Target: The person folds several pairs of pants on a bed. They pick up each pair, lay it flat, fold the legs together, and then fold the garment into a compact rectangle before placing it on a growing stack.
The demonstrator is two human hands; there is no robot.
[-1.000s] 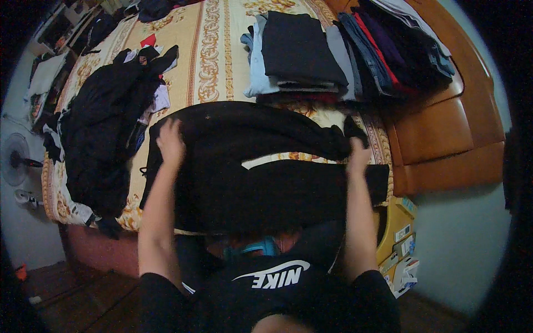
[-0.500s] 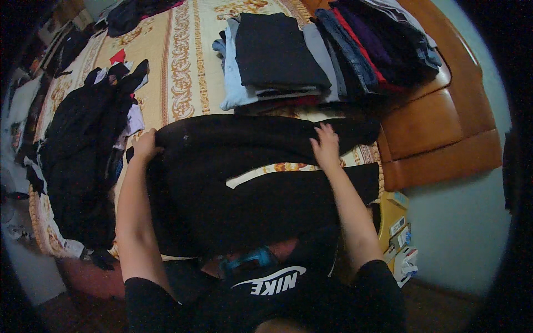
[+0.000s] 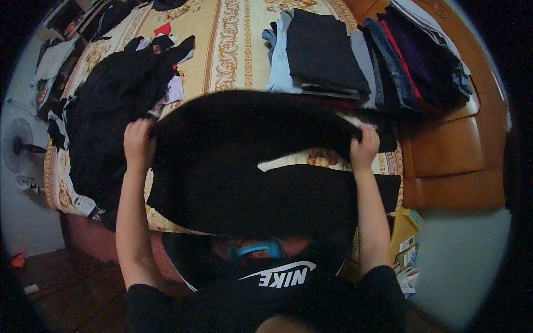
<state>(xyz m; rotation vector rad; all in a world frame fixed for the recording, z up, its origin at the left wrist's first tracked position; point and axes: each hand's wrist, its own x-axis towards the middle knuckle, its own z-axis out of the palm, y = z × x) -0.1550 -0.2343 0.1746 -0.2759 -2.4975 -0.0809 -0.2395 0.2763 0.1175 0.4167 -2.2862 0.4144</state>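
Note:
A pair of black trousers (image 3: 239, 183) lies sideways across the near part of the bed, waist to the left and legs to the right. My left hand (image 3: 139, 145) is closed on the far corner of the waist end. Farther along the upper leg, my right hand (image 3: 365, 146) grips the far edge of the cloth. Between my hands that far edge bows upward, lifted off the bed and slightly blurred. The lower leg stays flat, and a strip of patterned bedspread (image 3: 322, 157) shows between the legs.
Left of the trousers lies a heap of dark clothes (image 3: 105, 122). Beyond them stands a folded stack (image 3: 327, 53) with more folded garments (image 3: 411, 61) beside it. A brown leather headboard (image 3: 449, 161) rises at the right, boxes (image 3: 405, 238) below it. A fan (image 3: 19, 145) stands far left.
My right hand has gone from spread over the upper leg to gripping its far edge. The trousers' far edge has risen between my hands. The whole view has shifted.

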